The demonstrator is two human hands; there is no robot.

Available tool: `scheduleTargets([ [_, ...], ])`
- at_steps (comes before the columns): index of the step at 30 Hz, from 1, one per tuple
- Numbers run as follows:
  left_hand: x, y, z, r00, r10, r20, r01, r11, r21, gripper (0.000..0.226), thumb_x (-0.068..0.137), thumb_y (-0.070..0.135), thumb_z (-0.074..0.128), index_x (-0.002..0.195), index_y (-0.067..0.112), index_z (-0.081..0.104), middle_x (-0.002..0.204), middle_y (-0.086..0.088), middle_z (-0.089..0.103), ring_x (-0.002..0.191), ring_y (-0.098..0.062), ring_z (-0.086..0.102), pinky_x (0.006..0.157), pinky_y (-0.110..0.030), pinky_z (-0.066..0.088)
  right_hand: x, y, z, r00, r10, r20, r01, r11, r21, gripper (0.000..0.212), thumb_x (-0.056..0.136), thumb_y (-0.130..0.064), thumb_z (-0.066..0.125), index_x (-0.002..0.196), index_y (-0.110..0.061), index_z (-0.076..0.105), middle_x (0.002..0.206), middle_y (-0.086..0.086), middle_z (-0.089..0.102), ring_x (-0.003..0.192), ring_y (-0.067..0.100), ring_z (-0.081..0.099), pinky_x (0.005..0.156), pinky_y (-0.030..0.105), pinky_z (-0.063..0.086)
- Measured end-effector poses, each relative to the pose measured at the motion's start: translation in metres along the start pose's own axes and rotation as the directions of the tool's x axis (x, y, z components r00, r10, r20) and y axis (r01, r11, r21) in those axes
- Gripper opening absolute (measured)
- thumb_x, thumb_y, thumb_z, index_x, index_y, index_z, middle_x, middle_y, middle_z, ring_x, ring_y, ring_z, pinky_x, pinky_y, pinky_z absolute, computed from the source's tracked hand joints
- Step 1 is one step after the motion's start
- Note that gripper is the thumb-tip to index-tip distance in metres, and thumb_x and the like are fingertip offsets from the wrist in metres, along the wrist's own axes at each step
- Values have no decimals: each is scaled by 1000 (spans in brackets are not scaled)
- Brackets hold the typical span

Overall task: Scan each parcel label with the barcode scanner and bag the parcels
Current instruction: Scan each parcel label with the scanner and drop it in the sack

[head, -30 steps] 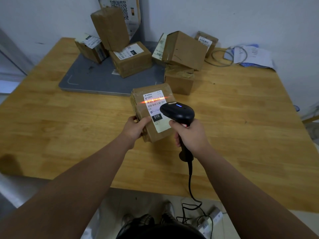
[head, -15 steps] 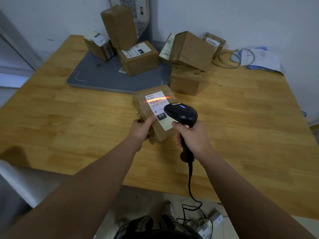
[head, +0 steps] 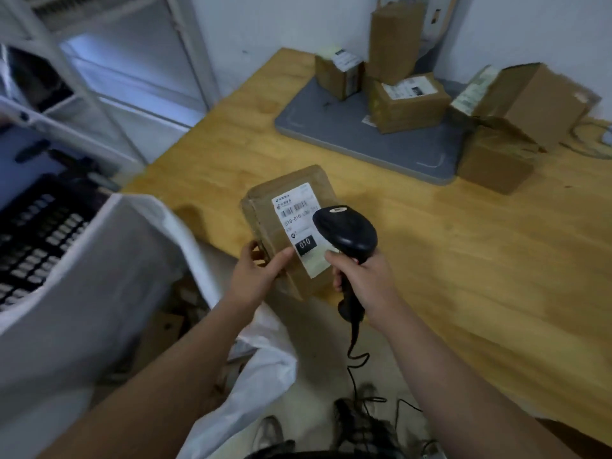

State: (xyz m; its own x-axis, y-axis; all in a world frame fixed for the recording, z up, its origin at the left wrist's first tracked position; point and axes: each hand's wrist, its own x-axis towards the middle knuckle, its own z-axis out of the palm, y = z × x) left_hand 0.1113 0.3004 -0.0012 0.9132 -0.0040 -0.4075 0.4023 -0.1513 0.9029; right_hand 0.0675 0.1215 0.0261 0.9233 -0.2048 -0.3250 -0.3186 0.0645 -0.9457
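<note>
Bag (head: 265, 362) lay open at your lower left. Your left hand (head: 261, 276) gripped the parcel (head: 265, 220) by its near corner, over the table (head: 463, 276) edge. Your right hand (head: 364, 279) was wrapped round the scanner (head: 344, 231) handle. No beam showed on the label (head: 298, 210), so this was probably the bagging step. Next move: carry the parcel left and release it over the bag mouth. More parcels (head: 409, 102) sat beyond.

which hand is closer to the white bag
Left. The left hand grips the parcel just beside the white bag and its rim. The right hand holds the scanner on the parcel's far side, farther from the bag.
</note>
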Motion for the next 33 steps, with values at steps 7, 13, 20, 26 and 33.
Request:
scheduleTargets([
  [7,-39,-45,-129,990,39,-135,-41,999,-11,86,63,37,80,136,22,35,120,8,56,108,-10,57,88,-33,53,-21,40,110,997,47,57,-40,992,-120,18,80,-16,77,68,-17,63,50,-10,57,48,-1,52,52,16,41],
  [13,-60,-87,-204,950,40,-310,-36,999,20,67,81,23,74,134,18,34,113,10,52,101,-3,54,84,-24,45,-28,76,145,992,-66,110,106,903,-416,42,72,-27,84,107,-14,64,88,-6,67,79,-5,61,61,15,43],
  [20,-49,-130,-239,933,-89,-349,103,994,23,74,76,31,79,133,17,33,123,1,51,111,-17,53,95,-41,49,-36,152,119,966,213,-146,-221,388,-895,51,83,-44,70,120,-14,53,110,6,65,100,27,61,81,36,52],
  [26,-26,-179,-235,956,-240,-169,290,867,406,101,41,71,85,122,21,49,118,5,59,107,-17,63,81,-42,59,-28,128,132,927,195,-321,-332,827,-455,19,84,3,59,71,-10,53,62,3,50,68,26,52,51,26,31],
  [33,-9,-158,-175,972,-233,30,160,751,641,99,64,50,84,141,15,32,138,-4,39,123,-25,47,90,-39,53,-35,90,131,919,52,-391,-198,918,-344,42,82,6,60,59,-17,34,53,0,36,36,4,41,34,11,24],
])
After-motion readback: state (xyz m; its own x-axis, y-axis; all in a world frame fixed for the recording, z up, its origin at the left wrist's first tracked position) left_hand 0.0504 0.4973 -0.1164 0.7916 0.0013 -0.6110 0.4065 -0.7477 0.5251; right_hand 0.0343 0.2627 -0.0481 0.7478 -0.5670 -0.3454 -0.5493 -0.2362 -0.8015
